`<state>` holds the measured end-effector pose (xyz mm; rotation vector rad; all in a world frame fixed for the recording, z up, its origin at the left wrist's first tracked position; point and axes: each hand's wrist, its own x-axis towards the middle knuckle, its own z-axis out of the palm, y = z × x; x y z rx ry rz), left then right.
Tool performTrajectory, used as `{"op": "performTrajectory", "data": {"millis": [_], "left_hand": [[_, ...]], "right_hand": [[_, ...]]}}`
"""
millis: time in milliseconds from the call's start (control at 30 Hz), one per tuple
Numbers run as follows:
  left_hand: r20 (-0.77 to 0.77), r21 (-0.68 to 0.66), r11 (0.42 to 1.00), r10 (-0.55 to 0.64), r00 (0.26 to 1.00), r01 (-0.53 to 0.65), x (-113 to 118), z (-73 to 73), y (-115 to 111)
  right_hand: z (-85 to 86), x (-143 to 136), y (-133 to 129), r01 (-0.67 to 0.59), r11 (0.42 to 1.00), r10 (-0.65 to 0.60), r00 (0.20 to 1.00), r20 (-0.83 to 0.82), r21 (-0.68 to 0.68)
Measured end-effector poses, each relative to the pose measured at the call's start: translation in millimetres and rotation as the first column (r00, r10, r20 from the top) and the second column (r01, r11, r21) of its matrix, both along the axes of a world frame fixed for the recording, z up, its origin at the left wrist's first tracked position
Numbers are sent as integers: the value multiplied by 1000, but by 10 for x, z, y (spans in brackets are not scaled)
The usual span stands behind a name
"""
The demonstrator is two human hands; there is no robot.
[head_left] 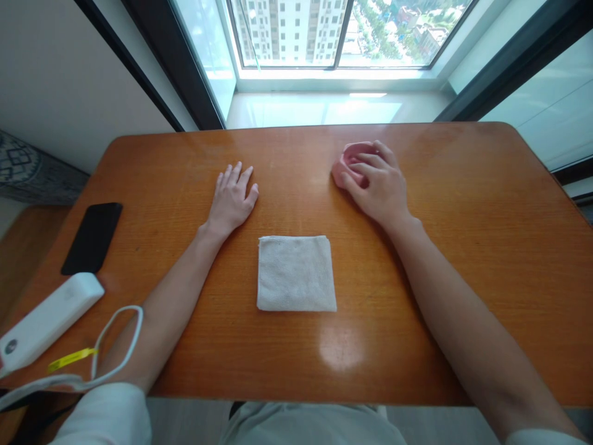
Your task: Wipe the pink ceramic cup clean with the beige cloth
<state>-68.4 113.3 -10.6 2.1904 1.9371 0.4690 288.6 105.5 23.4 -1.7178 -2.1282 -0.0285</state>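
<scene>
My right hand point(377, 182) is closed over a bunched pink cloth point(341, 168) near the far edge of the wooden table point(440, 278). Its fingers curl into the folds, and part of the cloth is hidden under them. My left hand point(233, 199) lies palm down on the tabletop, fingers stretched out, holding nothing. Between my forearms, closer to me, a folded light grey cloth point(296, 274) lies flat. It touches neither hand.
At the left edge lie a black phone point(92, 238) and a white power strip point(50, 321). A white cable point(134, 346) with a yellow tag point(71, 360) loops against my left forearm. Beyond the table's far edge is a window point(338, 34) with a sill.
</scene>
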Motion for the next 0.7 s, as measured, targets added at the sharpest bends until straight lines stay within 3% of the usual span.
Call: {"op": "performTrajectory", "data": {"millis": [133, 300, 400, 567, 700], "left_hand": [[-10, -3, 1000, -2, 1000, 2, 7, 2, 3], [-5, -7, 1000, 1, 1000, -1, 9, 8, 1], [-1, -7, 1000, 2, 1000, -2, 10, 12, -2], [12, -8, 1000, 3, 1000, -3, 12, 14, -2], [16, -5, 1000, -1, 1000, 1, 8, 7, 0]], "right_hand": [[-146, 699, 256, 241, 966, -237, 970, -59, 92], [-251, 1290, 488, 594, 797, -589, 804, -81, 110], [-276, 1429, 548, 656, 748, -652, 755, -70, 104], [-336, 1458, 613, 658, 740, -657, 751, -61, 138], [-232, 1324, 596, 731, 652, -722, 679, -129, 201]]}}
